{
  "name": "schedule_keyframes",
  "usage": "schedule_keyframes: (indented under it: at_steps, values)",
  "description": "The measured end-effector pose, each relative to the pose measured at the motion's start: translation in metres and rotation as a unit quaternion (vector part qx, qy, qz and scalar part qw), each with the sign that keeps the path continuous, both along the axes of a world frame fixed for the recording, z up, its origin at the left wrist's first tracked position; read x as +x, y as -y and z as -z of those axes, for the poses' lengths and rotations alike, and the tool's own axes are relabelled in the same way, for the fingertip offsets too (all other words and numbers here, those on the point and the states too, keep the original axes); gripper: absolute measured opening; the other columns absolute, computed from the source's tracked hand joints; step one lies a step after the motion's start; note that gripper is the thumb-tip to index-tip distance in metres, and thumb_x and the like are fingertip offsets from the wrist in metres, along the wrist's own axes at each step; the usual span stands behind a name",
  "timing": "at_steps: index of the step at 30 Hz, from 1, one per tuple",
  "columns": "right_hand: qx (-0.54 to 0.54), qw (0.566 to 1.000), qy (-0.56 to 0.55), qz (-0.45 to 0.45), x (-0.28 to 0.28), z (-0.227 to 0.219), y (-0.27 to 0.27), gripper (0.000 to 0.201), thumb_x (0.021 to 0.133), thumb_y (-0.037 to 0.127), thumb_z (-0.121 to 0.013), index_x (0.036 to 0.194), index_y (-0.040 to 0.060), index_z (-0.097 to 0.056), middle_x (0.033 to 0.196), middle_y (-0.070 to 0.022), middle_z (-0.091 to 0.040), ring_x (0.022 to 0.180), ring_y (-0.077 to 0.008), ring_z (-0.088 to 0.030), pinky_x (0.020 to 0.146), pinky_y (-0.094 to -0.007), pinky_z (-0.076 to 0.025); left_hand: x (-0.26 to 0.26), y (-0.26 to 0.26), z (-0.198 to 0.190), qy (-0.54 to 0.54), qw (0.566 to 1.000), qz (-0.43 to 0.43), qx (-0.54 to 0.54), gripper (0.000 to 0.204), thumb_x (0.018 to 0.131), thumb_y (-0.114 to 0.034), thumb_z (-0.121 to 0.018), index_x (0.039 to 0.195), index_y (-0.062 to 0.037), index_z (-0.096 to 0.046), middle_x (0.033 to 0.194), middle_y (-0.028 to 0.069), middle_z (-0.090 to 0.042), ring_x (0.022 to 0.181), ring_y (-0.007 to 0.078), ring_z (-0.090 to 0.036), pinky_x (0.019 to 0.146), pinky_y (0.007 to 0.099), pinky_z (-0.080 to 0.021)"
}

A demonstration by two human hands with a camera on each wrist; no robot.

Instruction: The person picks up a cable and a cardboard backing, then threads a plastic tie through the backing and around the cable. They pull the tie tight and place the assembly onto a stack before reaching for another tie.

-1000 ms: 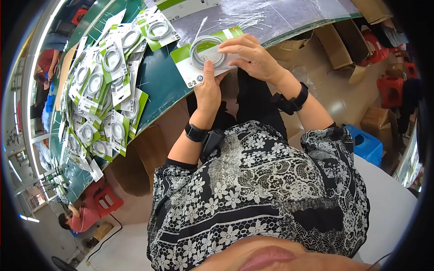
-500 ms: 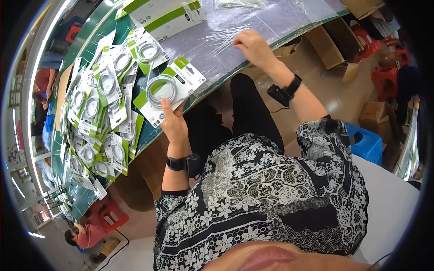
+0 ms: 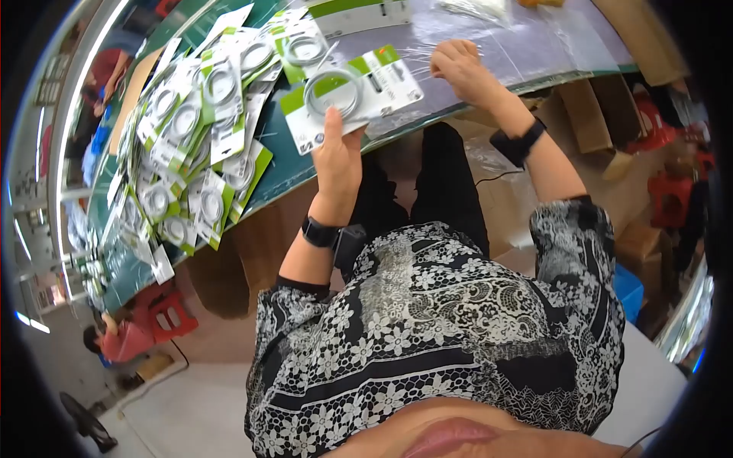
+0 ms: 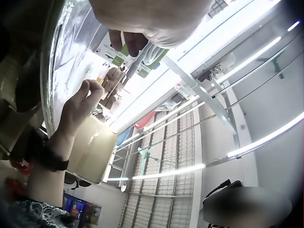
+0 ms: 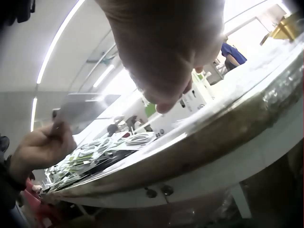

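A coiled white cable (image 3: 333, 95) lies on a green and white retail card (image 3: 391, 90). My left hand (image 3: 338, 156) grips this card at its near edge, thumb on the front and fingers behind. In the right wrist view the card (image 5: 84, 111) stands raised above the table, its blank side showing. Thin white cable ties (image 3: 416, 53) lie spread on the table beyond the card. Over them is my right hand (image 3: 464, 72), fingers curled and thumb against them, pinching at the ties. The right hand (image 4: 78, 107) also shows in the left wrist view; its fingertips are partly hidden.
A large heap of carded cables (image 3: 187, 141) covers the table's left part. Green and white boxes (image 3: 359, 17) stand at the back, with a clear bag (image 3: 477, 8) to their right. Cardboard boxes (image 3: 584, 114) and a red stool (image 3: 172, 314) are on the floor.
My right hand left the cable coil and reached to the cable ties, its fingers curling. The left hand kept hold of the card. The head view has shifted.
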State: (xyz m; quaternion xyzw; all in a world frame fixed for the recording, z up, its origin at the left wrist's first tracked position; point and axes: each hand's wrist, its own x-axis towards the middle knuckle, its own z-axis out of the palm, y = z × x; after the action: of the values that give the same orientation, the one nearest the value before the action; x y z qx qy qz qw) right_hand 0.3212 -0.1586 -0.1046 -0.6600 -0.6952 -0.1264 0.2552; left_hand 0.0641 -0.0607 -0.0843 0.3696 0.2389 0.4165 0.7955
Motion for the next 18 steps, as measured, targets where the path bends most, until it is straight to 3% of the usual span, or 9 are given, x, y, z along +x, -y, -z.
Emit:
schedule_keyframes:
  at_steps: [3,9,12,18]
  values:
    - [0.055,0.997,-0.044,-0.041,-0.031,-0.019,0.013,0.012,0.078,0.004,-0.062,0.088,0.008,-0.057,0.085,-0.0048,-0.055,0.089,-0.0236,-0.052,0.087,-0.0351,-0.034,0.009,-0.006,-0.016,0.08,0.995,0.052,0.02,0.034,0.098,-0.018,-0.046,0.13,-0.006,-0.041,0.124,0.0075,-0.053,0.111,0.0205,-0.055,0.094,0.0402,-0.047]
    - [0.118,0.972,-0.194,-0.059,-0.097,-0.04,0.032,0.017,0.073,-0.002,-0.067,0.087,0.0073,-0.062,0.084,-0.0053,-0.058,0.085,-0.0244,-0.053,0.085,-0.0342,-0.037,0.016,-0.006,-0.035,0.111,0.991,0.078,0.0,0.033,0.099,-0.02,-0.045,0.129,-0.0066,-0.042,0.123,0.0078,-0.054,0.11,0.0206,-0.056,0.095,0.0399,-0.046]
    - [0.176,0.942,-0.284,0.023,-0.126,-0.038,0.026,0.014,0.073,-0.001,-0.068,0.084,0.007,-0.065,0.084,-0.0046,-0.06,0.086,-0.0228,-0.053,0.084,-0.0328,-0.038,0.018,-0.004,-0.036,0.123,0.987,0.095,-0.029,0.032,0.099,-0.021,-0.044,0.128,-0.0067,-0.043,0.123,0.0082,-0.054,0.109,0.0206,-0.056,0.093,0.0396,-0.047]
    - [0.195,0.948,-0.248,0.043,-0.129,-0.038,0.019,0.013,0.074,0.0,-0.069,0.084,0.0068,-0.065,0.081,-0.0036,-0.06,0.081,-0.0205,-0.054,0.082,-0.0317,-0.039,0.017,0.0,-0.038,0.13,0.977,0.126,-0.115,0.03,0.099,-0.023,-0.043,0.124,-0.0064,-0.045,0.119,0.0097,-0.057,0.107,0.0216,-0.057,0.092,0.0405,-0.047]
